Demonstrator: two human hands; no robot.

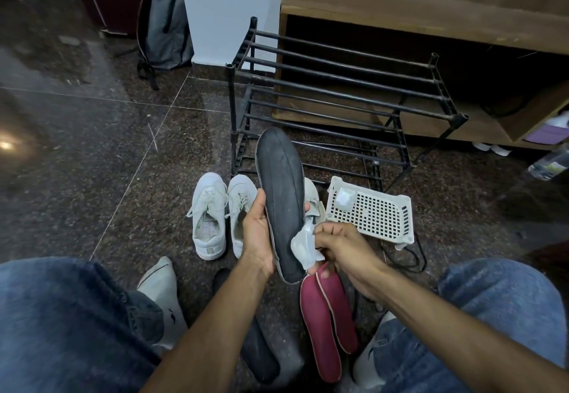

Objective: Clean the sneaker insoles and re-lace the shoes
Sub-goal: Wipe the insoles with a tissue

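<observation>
My left hand (257,229) grips a long dark grey insole (281,195), held upright above the floor. My right hand (340,246) pinches a crumpled white wipe (303,246) against the insole's lower right edge. Two maroon insoles (326,318) lie on the floor under my right wrist. Another dark insole (260,352) lies on the floor, partly hidden by my left forearm. A pair of white laced sneakers (211,217) stands on the floor to the left of my left hand. A third white shoe (314,197) peeks out behind the held insole.
A black metal shoe rack (338,93) stands ahead, in front of a wooden cabinet (431,1). A white perforated basket (372,210) lies on the floor to the right. A plastic bottle (551,163) lies at the far right. A grey backpack (166,22) leans on the wall.
</observation>
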